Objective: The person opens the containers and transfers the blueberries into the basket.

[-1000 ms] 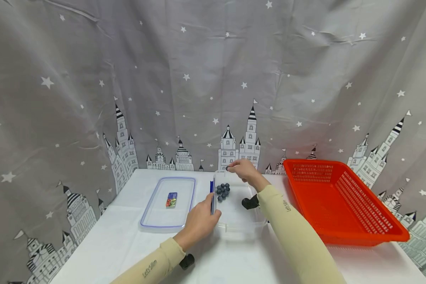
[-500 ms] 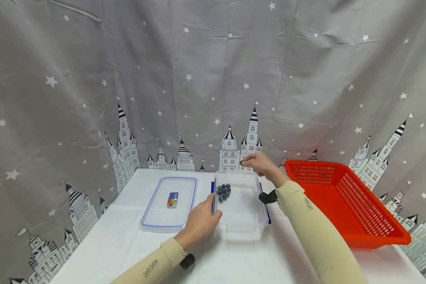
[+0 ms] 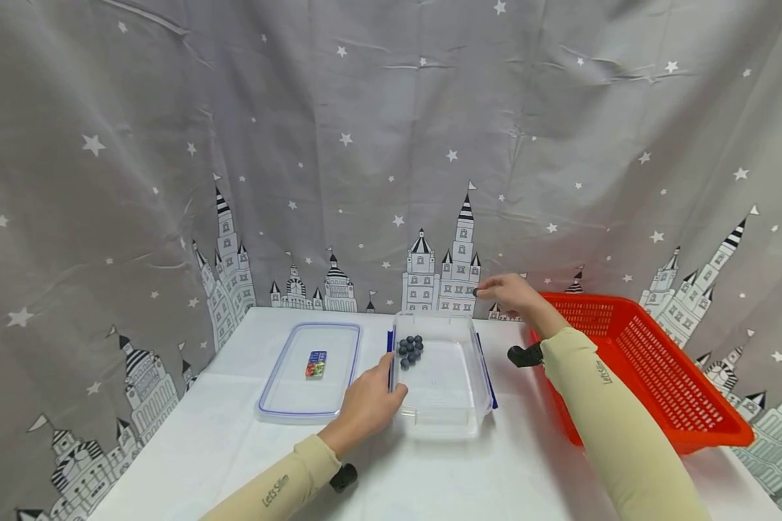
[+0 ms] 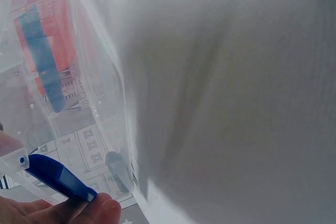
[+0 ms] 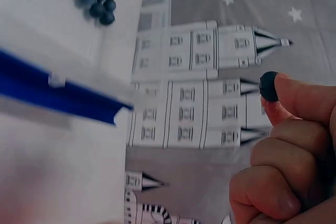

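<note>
A clear plastic food container (image 3: pixel 444 380) with blue side latches stands on the white table. Several blueberries (image 3: pixel 409 350) lie bunched at its left side. My left hand (image 3: pixel 367 399) holds the container's left wall, thumb on the inner side; in the left wrist view its fingers (image 4: pixel 107 211) are against the blue latch (image 4: pixel 60 178). Raised above the table, beyond the container's back right corner, my right hand (image 3: pixel 513 297) pinches one blueberry (image 5: pixel 268 86) between thumb and index finger. Its other fingers are curled into the palm.
Left of the container lies its clear lid (image 3: pixel 287 391), with a blue seal and a small printed label (image 3: pixel 316 365). A large red plastic basket (image 3: pixel 645 369) stands on the right, partly behind the right sleeve. A grey patterned curtain (image 3: pixel 339 159) hangs behind.
My right hand has moved right with the pinched blueberry, from over the container's back edge to near the red basket. My left hand and the container stay in place.
</note>
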`<move>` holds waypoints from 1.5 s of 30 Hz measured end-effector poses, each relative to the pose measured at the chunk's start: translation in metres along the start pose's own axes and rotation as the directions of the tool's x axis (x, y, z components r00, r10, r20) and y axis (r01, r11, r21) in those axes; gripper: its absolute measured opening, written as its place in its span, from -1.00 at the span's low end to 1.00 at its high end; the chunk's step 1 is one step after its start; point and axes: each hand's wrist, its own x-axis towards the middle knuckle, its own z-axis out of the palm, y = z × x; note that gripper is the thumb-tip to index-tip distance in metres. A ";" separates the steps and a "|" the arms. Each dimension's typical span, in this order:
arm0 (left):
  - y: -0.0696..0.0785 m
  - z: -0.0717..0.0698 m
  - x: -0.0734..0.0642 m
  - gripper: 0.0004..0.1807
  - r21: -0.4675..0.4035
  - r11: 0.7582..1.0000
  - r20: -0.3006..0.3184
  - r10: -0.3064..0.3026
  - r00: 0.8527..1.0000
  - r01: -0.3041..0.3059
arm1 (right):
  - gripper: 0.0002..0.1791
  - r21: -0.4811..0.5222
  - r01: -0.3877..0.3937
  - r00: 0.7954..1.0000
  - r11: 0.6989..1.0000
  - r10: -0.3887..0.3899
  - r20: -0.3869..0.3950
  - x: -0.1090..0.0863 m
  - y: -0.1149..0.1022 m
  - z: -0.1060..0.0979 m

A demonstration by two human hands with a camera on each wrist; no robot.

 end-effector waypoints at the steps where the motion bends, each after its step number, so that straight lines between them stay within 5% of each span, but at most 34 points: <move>1: 0.000 0.000 0.000 -0.26 -0.001 1.000 0.001 0.000 1.000 0.000 | -0.54 -0.007 -0.007 1.000 1.000 0.007 -0.006 -0.002 0.002 -0.004; 23: 0.000 -0.002 0.002 -0.24 -0.003 1.000 -0.001 0.000 1.000 0.000 | -0.45 0.039 -0.085 0.996 0.996 0.087 -0.037 -0.025 0.064 -0.069; 45: 0.002 -0.010 0.005 -0.18 -0.045 0.999 0.101 -0.021 0.995 0.026 | -0.45 0.055 -0.221 0.973 0.974 0.224 -0.054 -0.047 0.122 -0.079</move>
